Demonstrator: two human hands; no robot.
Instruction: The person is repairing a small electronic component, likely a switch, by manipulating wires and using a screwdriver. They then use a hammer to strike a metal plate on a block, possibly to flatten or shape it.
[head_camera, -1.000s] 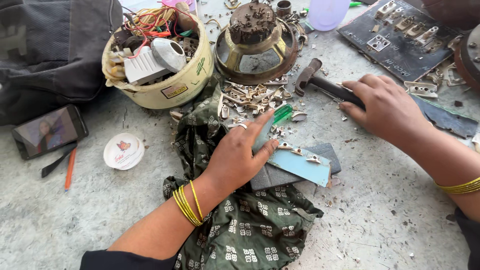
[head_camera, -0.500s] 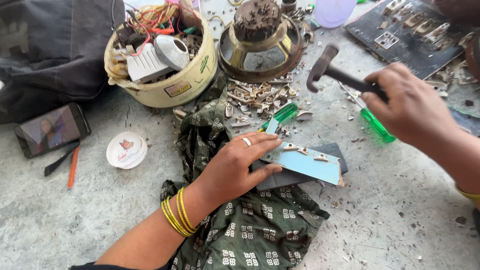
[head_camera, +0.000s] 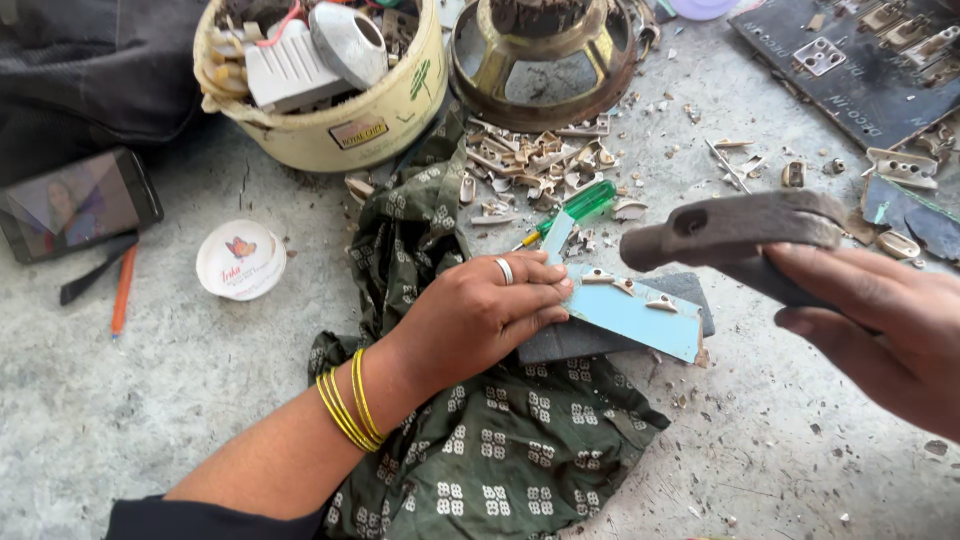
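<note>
A light blue plastic plate (head_camera: 632, 312) with small metal contacts was held flat on a dark slab (head_camera: 690, 295), itself lying on the concrete floor (head_camera: 150, 400) beside a green patterned cloth (head_camera: 500, 450). The left hand (head_camera: 480, 320) was pressed down on the plate's near end, fingers spread and flat. The right hand (head_camera: 880, 330) was closed around the handle of a hammer (head_camera: 735, 228), whose head was raised above the plate. The plate was judged thin, stiff and brittle, likely to crack under a blow, and best held at its bare end, away from the contacts. The hammer was judged heavy. A green screwdriver (head_camera: 580, 205) lay just behind, among broken fragments (head_camera: 535, 165).
</note>
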